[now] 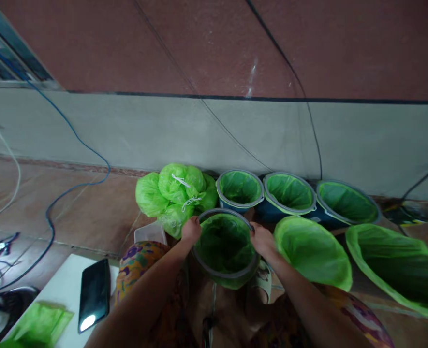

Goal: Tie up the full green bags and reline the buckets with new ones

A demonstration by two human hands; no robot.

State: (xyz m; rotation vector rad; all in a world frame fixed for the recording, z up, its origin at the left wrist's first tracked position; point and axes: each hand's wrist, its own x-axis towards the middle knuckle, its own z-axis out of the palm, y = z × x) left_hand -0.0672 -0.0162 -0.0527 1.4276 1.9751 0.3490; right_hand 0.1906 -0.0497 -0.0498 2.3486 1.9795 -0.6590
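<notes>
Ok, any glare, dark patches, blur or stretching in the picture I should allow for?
In the head view, glare whitens the near end of the dark-screened device; shadow darkens the inside of the held bin; the far-right bin looks stretched towards the edge; the green plastic at lower left looks blurred.

The floor [90,208] bears green bags [175,186], bins [289,193], a clear box [149,234] and a blue cable [49,212], while the white desk [72,278] carries a phone [95,287] and green plastic [41,321].
</notes>
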